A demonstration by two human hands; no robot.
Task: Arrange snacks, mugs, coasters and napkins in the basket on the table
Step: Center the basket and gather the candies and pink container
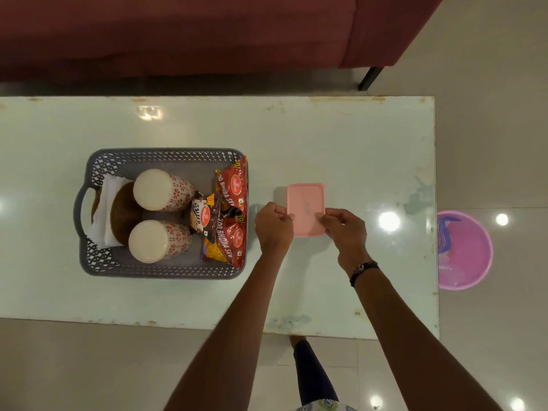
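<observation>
Your basket [89,264] already holds two mugs [161,189], the coasters [123,215], napkins [105,200] and snack packets [229,232]. Now your left hand [272,225] and right hand [344,228] pinch the pink box [305,204] on the table [341,137], just beside the basket. It looks like the last piece.

Maroon sofa [178,34], pink tub [468,262]

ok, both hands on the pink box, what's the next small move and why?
Probably lift the pink lidded box and carry it left toward the grey basket. The left hand and right hand pinch its near corners, and it sits on the table, outside the basket.
</observation>
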